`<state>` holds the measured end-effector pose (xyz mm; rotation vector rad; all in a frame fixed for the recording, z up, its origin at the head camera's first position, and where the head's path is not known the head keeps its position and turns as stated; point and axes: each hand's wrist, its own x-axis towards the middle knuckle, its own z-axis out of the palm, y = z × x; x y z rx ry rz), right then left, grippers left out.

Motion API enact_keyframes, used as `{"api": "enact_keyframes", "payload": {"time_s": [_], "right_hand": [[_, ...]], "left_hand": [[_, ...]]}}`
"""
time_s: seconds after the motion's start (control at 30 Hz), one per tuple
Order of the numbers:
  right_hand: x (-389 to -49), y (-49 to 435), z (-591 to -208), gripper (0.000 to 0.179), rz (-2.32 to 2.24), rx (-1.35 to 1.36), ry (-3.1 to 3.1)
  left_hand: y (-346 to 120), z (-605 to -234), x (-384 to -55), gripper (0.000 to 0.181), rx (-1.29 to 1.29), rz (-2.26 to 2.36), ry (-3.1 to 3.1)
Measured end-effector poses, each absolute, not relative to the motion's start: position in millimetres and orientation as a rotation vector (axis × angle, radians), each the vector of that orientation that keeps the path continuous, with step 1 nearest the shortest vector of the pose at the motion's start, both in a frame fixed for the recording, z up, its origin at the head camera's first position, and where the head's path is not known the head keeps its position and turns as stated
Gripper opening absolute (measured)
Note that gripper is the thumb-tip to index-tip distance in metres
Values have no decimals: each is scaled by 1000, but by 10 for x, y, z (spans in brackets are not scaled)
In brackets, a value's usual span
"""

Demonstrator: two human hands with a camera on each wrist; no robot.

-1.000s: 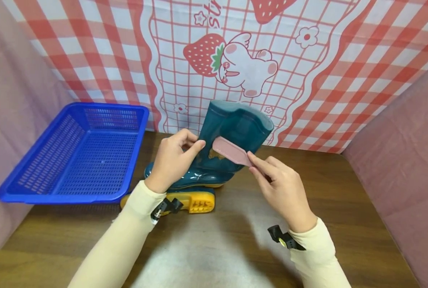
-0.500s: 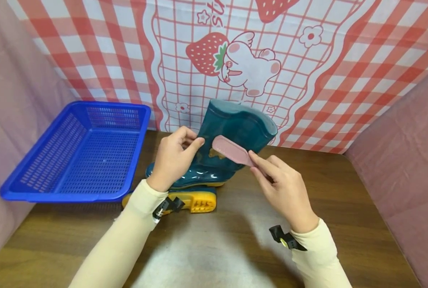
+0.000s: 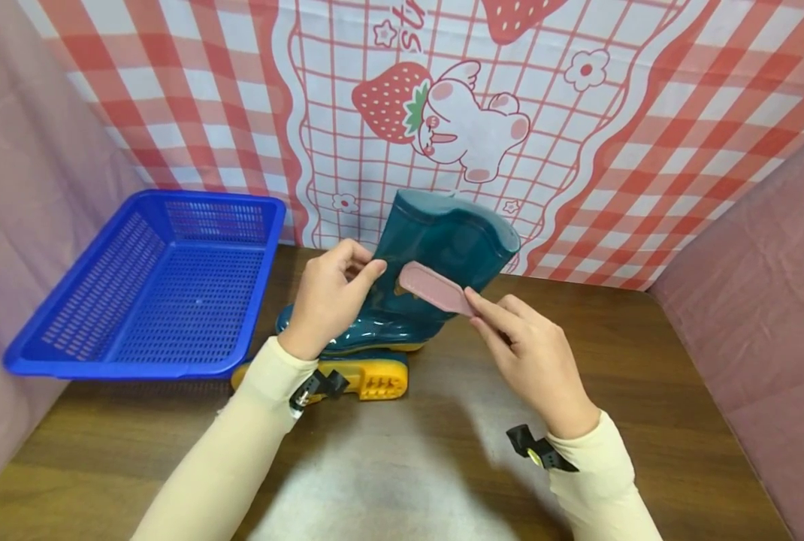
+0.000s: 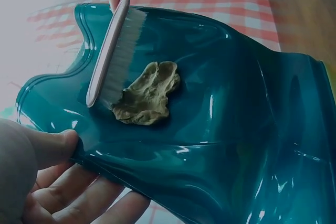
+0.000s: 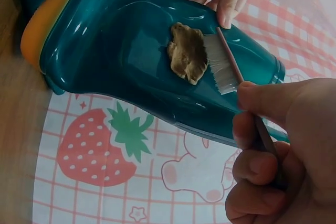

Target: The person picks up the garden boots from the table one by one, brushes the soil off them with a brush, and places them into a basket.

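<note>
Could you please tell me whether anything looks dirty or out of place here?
Yes: a brownish, mud-like clump sits on the teal rain boot beside the brush, odd because the surface around it is smooth and glossy. The second boot lies on its side, yellow sole showing, rather than standing.

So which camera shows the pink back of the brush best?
The head view: the brush has its pink back facing the camera, the right hand holding one end. Left wrist shows that back nearly edge-on; right wrist, just a thin strip.

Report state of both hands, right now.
Left hand: gripping the teal boot by its shaft edge.
Right hand: holding the pink brush by its handle.
</note>
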<state>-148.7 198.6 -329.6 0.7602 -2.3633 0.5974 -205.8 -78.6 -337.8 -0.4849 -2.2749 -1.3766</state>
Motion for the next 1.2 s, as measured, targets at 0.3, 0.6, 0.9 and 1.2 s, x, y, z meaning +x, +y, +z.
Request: {"api": "enact_keyframes", "payload": {"time_s": [0.3,0.6,0.9,1.2], "right_hand": [[-1494,1992,-3311,45,597,702,-2426],[-1511,1972,-3312,42,631,776,-2323],[-1506,1965,-3325,48,642,812,-2332],[-1505,1978,-3331,45,607,743,-2419]], "left_hand": [[-805,-3404,-2089,17,-444,-1430,-2302],[-794,-3387,-2077,17,-435,-1433,-2306],[-780,-3374,-2037,16,-473,-1413,-2321],[-800,-3395,-2075,18,-413,-1437,-2302]]}}
